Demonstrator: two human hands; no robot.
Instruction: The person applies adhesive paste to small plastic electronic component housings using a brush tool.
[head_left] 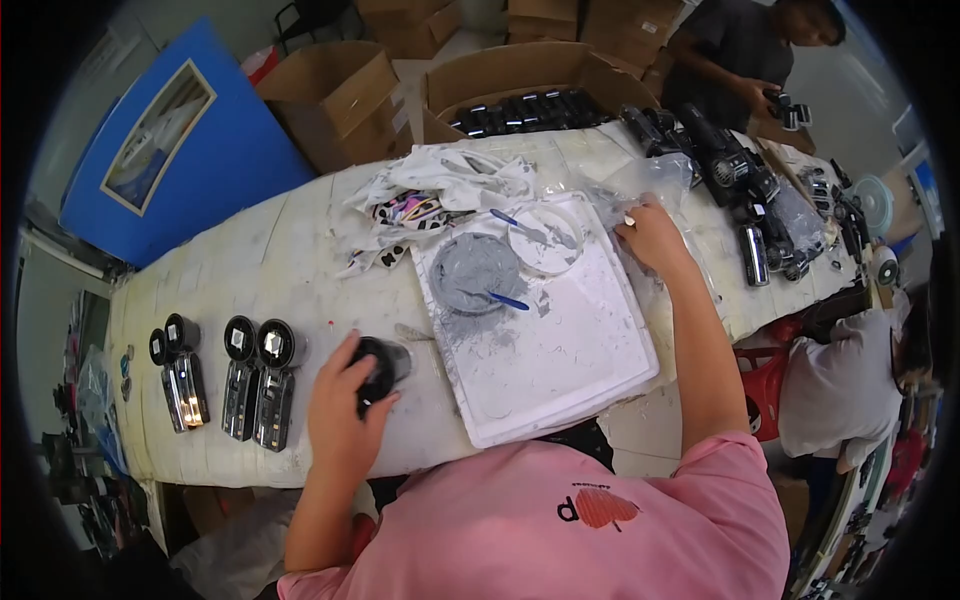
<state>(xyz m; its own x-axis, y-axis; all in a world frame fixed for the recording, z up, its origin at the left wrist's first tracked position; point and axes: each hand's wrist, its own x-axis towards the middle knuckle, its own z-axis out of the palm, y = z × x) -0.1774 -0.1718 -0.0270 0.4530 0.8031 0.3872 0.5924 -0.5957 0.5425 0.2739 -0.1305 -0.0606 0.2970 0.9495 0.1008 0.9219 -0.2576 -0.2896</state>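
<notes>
1. The black round-headed part [378, 374] sits in the left hand [343, 398], near the bench [290, 250] edge, between the tray and the row of units. The thumb and fingers curve partly open around it; blur hides how firm the hold is. A loose grip on its smooth, rounded side could let it roll or drop.

2. The right hand [655, 240] is nearly closed at the fingertips, apparently pinching a small pale piece [629, 220]; I cannot tell what it is. A slip could lose it among the folds of the clear plastic bag [650, 185] beside it.

3. The white tray [560, 365] lies between the hands. If the left hand strayed across it, grey paste [462, 260] could smear the black part.

4. The blue-handled spatula [510, 301] juts past the paste; a brushing sleeve or wrist could flip it and scatter smears.

5. The crumpled rags [450, 178] touch the tray's far side; tugging them might drag the paste along.

6. Leftward, the black units [272, 410] lie close together; a backward swing of the left forearm could knock their round heads or scuff them.
</notes>
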